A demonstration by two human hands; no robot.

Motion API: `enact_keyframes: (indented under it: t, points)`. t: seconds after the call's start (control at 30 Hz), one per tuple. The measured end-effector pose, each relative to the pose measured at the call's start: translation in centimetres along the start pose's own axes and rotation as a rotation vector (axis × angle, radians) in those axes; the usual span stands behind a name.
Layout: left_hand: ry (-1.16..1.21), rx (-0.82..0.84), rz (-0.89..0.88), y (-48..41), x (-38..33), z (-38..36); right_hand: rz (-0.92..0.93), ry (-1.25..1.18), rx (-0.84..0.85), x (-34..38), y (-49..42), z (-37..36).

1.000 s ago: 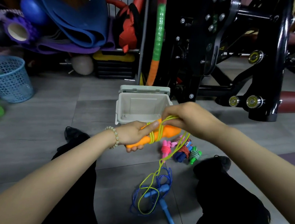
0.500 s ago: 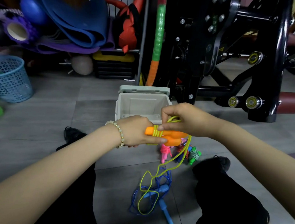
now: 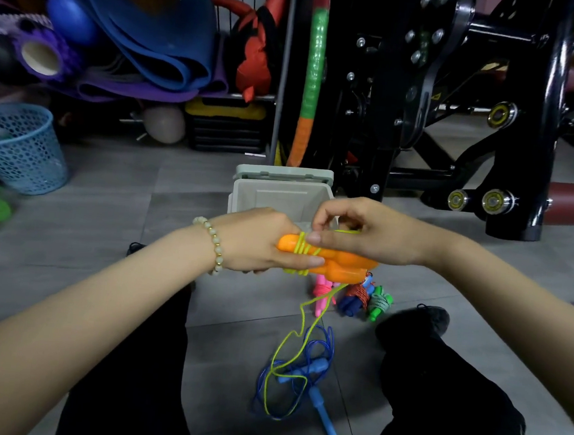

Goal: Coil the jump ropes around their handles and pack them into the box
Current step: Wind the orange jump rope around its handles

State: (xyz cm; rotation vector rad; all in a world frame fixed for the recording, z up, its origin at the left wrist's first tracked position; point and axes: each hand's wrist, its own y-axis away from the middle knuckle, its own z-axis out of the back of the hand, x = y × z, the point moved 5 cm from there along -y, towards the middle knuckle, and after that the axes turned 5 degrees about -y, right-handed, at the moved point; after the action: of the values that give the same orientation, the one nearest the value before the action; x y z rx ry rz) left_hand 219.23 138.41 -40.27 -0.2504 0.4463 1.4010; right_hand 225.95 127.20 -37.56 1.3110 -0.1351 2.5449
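Observation:
My left hand (image 3: 263, 243) grips a pair of orange handles (image 3: 340, 262) held level over the floor. Several turns of yellow-green rope (image 3: 302, 249) wrap the handles. My right hand (image 3: 363, 232) pinches that rope above the handles; the loose rest (image 3: 288, 354) hangs down to the floor. An open grey box (image 3: 280, 196) with its lid up stands just behind my hands. A loose blue jump rope (image 3: 313, 384) lies on the tiles between my legs. Three coiled ropes lie right of centre: pink (image 3: 321, 292), dark blue with orange cord (image 3: 354, 298), green (image 3: 380, 302).
A black exercise machine (image 3: 441, 109) fills the back right. Rolled blue and purple mats (image 3: 148, 45) and a foam roller (image 3: 40, 57) are stacked at the back left. A blue mesh basket (image 3: 16, 148) stands at the left. My legs in black trousers (image 3: 449, 401) flank the ropes.
The handles swung from tilted to level and rose slightly. My right hand carried the rope over the handles, adding turns, and the slack on the floor has shortened.

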Motion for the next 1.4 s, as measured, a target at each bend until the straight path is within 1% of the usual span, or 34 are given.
enact_keyframes:
  t: [0.1,0.23,0.3,0.37,0.43,0.53,0.6,0.73,0.83,0.9,0.97,1.03,1.07,1.17,1.27,1.4]
  points:
    - [-0.036,-0.041,-0.002,0.2,0.1,0.0,-0.021,-0.061,-0.026,-0.4,-0.1,-0.3]
    - [0.04,-0.224,-0.003,0.6,0.3,-0.2,-0.066,-0.131,-0.072,-1.2,-0.4,-0.2]
    - [0.061,-0.271,-0.001,0.7,0.3,-0.5,-0.106,-0.166,-0.053,-1.4,-0.3,-0.2]
    - [0.091,-0.224,0.017,0.8,0.3,-1.2,-0.155,-0.185,0.013,-1.8,-0.2,-0.6]
    - [0.09,-0.143,0.028,0.8,0.2,-1.9,-0.148,-0.225,0.062,-2.0,-0.1,-1.1]
    - [0.165,-0.067,0.029,0.9,0.0,-2.4,-0.07,-0.392,0.036,-2.0,0.2,-1.2]
    - [0.239,-0.04,0.035,0.9,0.1,-2.6,-0.067,-0.458,0.035,-1.9,0.6,-1.0]
    - [0.405,-0.033,0.062,1.2,1.3,-3.0,-0.087,-0.481,0.054,-2.2,1.1,-1.1]
    - [0.483,-0.036,0.058,1.2,1.5,-3.4,-0.089,-0.514,0.024,-2.3,1.2,-1.5]
    - [0.527,-0.061,0.06,1.2,1.7,-3.6,-0.155,-0.577,-0.004,-2.5,1.2,-1.6]
    - [0.568,-0.075,0.084,1.3,2.0,-3.8,-0.198,-0.642,0.025,-2.8,1.4,-2.1]
    - [0.619,-0.1,0.129,1.3,2.2,-4.0,-0.159,-0.686,0.061,-3.0,1.3,-2.7]
    - [0.646,-0.125,0.15,1.4,2.4,-4.0,-0.134,-0.707,0.05,-3.2,1.2,-3.0]
    - [0.688,-0.166,0.181,1.1,2.7,-3.7,-0.117,-0.76,-0.092,-4.4,0.9,-3.6]
    - [0.741,-0.19,0.209,0.7,3.0,-3.6,-0.084,-0.813,-0.154,-5.2,0.4,-4.7]
    - [0.859,-0.241,0.274,-0.1,3.7,-4.1,-0.061,-0.744,-0.315,-5.7,-0.3,-5.5]
